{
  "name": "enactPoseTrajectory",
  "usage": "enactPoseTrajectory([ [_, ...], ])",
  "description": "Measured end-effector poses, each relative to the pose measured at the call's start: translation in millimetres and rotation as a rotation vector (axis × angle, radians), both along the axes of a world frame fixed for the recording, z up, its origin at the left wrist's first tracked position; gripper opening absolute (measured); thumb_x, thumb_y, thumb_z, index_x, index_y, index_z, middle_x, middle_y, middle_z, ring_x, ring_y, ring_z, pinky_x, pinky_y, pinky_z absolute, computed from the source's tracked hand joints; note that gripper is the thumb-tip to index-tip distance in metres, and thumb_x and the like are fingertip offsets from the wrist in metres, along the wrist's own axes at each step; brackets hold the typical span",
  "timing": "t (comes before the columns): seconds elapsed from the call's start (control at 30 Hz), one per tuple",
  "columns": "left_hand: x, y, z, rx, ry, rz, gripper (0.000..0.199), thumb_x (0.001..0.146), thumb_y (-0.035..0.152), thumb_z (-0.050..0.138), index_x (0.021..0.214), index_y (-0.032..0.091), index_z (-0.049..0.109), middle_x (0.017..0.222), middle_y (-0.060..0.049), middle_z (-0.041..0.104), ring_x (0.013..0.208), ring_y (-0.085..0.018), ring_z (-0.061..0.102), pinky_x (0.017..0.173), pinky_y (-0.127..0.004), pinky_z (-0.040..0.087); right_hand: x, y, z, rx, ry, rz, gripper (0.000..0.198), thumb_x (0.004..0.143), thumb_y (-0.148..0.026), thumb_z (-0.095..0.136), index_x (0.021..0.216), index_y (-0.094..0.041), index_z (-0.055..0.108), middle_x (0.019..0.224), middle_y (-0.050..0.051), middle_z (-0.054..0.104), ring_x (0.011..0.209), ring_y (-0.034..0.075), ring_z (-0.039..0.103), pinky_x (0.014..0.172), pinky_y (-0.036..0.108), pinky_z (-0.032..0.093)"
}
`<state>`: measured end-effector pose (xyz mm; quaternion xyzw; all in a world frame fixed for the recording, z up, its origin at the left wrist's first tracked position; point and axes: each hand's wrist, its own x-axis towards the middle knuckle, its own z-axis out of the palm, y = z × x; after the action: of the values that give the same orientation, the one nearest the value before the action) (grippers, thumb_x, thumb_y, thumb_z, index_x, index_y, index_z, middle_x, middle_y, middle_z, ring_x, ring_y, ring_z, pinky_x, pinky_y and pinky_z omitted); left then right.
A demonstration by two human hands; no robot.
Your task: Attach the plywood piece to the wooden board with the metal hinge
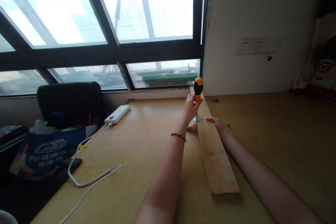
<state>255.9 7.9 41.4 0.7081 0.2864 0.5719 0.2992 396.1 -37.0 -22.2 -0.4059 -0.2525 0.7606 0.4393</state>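
Note:
A screwdriver (198,87) with a yellow and black handle stands almost upright in my left hand (193,104), whose fingers are closed on the lower handle. Its tip meets a small metal hinge or bracket (196,118) at the left edge of a long wooden board (216,154). Another piece of wood (192,124) shows partly beside the hinge, left of the board. My right hand (215,123) grips the board's right edge, its fingertips on the top face; its other fingers are mostly hidden. Just right of that hand lie a few small screws (229,126).
A white power bank (117,114) with a white cable (91,183) lies on the left of the wooden table (147,136). Beyond the table's left edge are a black chair (70,99) and a blue bag (49,147). Wall sockets (258,45) are at the right.

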Motion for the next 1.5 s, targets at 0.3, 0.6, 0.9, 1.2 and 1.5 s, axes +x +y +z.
enactPoseTrajectory([
  [0.3, -0.5, -2.4, 1.9, -0.021, 0.036, -0.013, 0.022, 0.078, 0.031, 0.051, 0.095, 0.017, 0.051, 0.092, -0.006, 0.051, 0.08, -0.013, 0.05, 0.064, -0.023, 0.047, 1.5, 2.4, -3.3, 0.024, -0.014, 0.01, 0.03, 0.074, -0.02, 0.042, 0.097, -0.01, 0.059, 0.066, 0.007, 0.067, 0.061, 0.02, 0.063, 0.063, 0.031, 0.05],
  [0.6, -0.6, -4.3, 2.1, -0.035, 0.038, -0.022, 0.021, 0.078, 0.031, 0.051, 0.094, 0.017, 0.05, 0.088, -0.005, 0.055, 0.077, -0.012, 0.052, 0.065, -0.023, 0.044, 3.5, 1.3, -2.4, -0.037, -0.011, 0.022, 0.024, 0.073, -0.021, 0.046, 0.09, -0.01, 0.058, 0.063, 0.006, 0.066, 0.056, 0.018, 0.062, 0.058, 0.028, 0.049],
  [0.9, -0.9, -6.8, 3.9, -0.054, 0.035, -0.025, 0.021, 0.078, 0.031, 0.051, 0.094, 0.017, 0.051, 0.088, -0.005, 0.056, 0.076, -0.012, 0.053, 0.065, -0.023, 0.044, 1.9, -1.9, 2.2, -0.013, -0.008, 0.014, 0.028, 0.076, -0.02, 0.043, 0.095, -0.007, 0.059, 0.067, 0.009, 0.068, 0.059, 0.02, 0.063, 0.059, 0.03, 0.05],
  [1.2, -0.3, -4.7, 1.8, -0.047, 0.032, -0.034, 0.021, 0.078, 0.032, 0.051, 0.092, 0.017, 0.049, 0.087, -0.004, 0.054, 0.075, -0.011, 0.052, 0.063, -0.022, 0.044, 1.4, -0.1, -0.9, 0.0, -0.018, -0.002, 0.029, 0.077, -0.022, 0.044, 0.097, -0.007, 0.06, 0.064, 0.008, 0.068, 0.056, 0.019, 0.063, 0.056, 0.029, 0.051],
  [1.5, -0.9, -6.6, 4.2, -0.051, 0.034, -0.034, 0.02, 0.078, 0.032, 0.051, 0.092, 0.018, 0.05, 0.087, -0.004, 0.055, 0.076, -0.012, 0.052, 0.063, -0.022, 0.045, 0.5, 1.4, -1.4, -0.013, -0.006, -0.01, 0.03, 0.076, -0.022, 0.046, 0.098, -0.006, 0.059, 0.063, 0.008, 0.068, 0.054, 0.019, 0.063, 0.055, 0.029, 0.051],
])
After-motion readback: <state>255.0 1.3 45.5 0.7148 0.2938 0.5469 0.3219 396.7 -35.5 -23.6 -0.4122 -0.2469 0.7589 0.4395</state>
